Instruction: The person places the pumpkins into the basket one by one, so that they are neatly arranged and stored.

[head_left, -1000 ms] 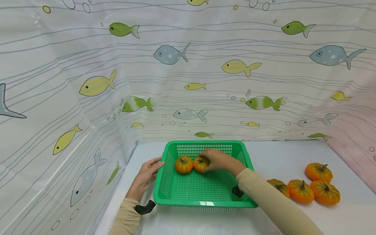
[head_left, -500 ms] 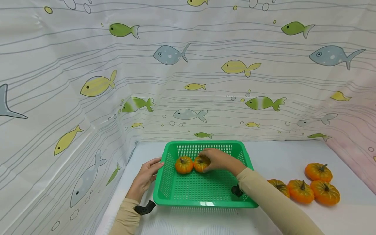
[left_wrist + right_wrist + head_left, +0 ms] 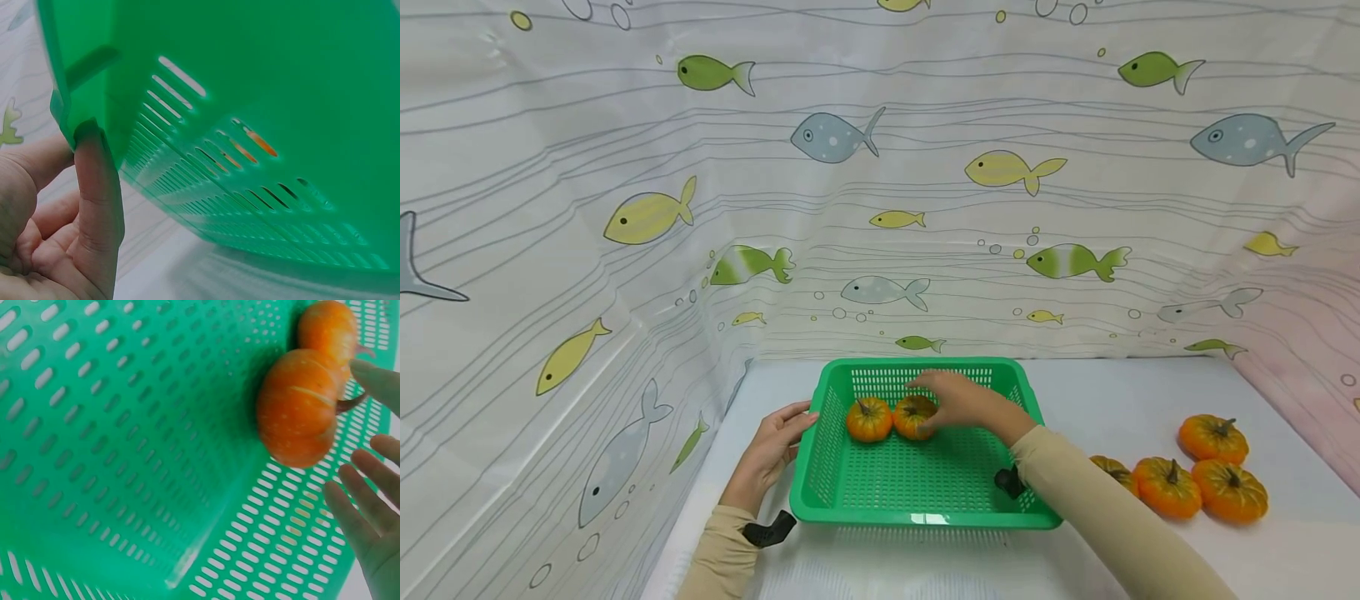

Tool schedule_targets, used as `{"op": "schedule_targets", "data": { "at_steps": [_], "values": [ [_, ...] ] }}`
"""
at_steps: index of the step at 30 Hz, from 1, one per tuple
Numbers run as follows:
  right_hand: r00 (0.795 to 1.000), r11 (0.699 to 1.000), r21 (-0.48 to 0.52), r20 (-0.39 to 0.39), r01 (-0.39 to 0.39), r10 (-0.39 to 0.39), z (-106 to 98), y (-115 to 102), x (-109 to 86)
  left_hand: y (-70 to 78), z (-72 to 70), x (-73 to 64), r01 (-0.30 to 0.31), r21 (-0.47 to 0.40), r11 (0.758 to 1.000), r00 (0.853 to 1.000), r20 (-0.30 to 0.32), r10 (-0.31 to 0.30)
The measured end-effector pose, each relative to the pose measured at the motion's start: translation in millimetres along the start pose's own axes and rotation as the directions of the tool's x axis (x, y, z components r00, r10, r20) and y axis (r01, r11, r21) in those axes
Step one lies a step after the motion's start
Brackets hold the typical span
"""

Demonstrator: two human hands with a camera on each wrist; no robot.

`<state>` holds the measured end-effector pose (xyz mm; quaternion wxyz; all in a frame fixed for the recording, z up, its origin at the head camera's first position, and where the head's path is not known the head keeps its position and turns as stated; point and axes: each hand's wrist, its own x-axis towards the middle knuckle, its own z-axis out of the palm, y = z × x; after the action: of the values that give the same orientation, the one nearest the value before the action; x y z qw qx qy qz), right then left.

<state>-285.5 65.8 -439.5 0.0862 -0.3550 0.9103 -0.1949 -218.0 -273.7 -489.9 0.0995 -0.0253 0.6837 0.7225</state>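
A green plastic basket (image 3: 880,518) with slotted walls stands on the table. Two small orange pumpkins sit side by side at its back left: the left pumpkin (image 3: 869,420) and the right pumpkin (image 3: 910,419). My left hand (image 3: 771,448) pinches the basket's left rim, and in the left wrist view its fingers (image 3: 97,200) bend at the green edge. Over the right pumpkin hovers my right hand (image 3: 967,403). In the right wrist view its spread fingers (image 3: 356,515) stand apart from the nearer pumpkin (image 3: 297,409) and hold nothing.
Several more pumpkins (image 3: 1230,492) lie on the white table (image 3: 1105,400) to the right of the basket, one partly behind my right sleeve (image 3: 1105,508). A fish-printed curtain (image 3: 880,250) closes off the back and sides.
My right hand has let go of the right pumpkin and lifted slightly up and to the right. The pumpkin stays in the basket. My left hand has kept its place.
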Motion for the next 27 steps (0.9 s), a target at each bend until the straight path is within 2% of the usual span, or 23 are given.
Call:
{"op": "schedule_targets", "data": {
  "at_steps": [9, 17, 22, 27],
  "values": [
    [0.999, 1.000, -0.008, -0.045, 0.028, -0.028, -23, -1, -7.6, 0.8, -0.7, -0.1, -0.006, -0.010, 1.000, 1.000, 0.001, 0.006],
    [0.997, 1.000, 0.015, -0.081, 0.018, -0.017, -39, 2, -23.8, 1.2, -1.4, -0.9, -0.004, -0.020, 1.000, 1.000, 0.006, 0.004],
    [0.991, 0.999, 0.017, -0.122, 0.049, -0.047, -46, 8, -35.7, 0.5, -0.5, -0.7, 0.002, -0.017, 1.000, 1.000, 0.000, -0.002],
    [0.988, 0.999, 0.027, -0.147, 0.047, -0.043, -58, 10, -51.6, 0.2, 0.2, -0.4, -0.001, -0.027, 1.000, 1.000, 0.009, 0.001]
  ]
}}
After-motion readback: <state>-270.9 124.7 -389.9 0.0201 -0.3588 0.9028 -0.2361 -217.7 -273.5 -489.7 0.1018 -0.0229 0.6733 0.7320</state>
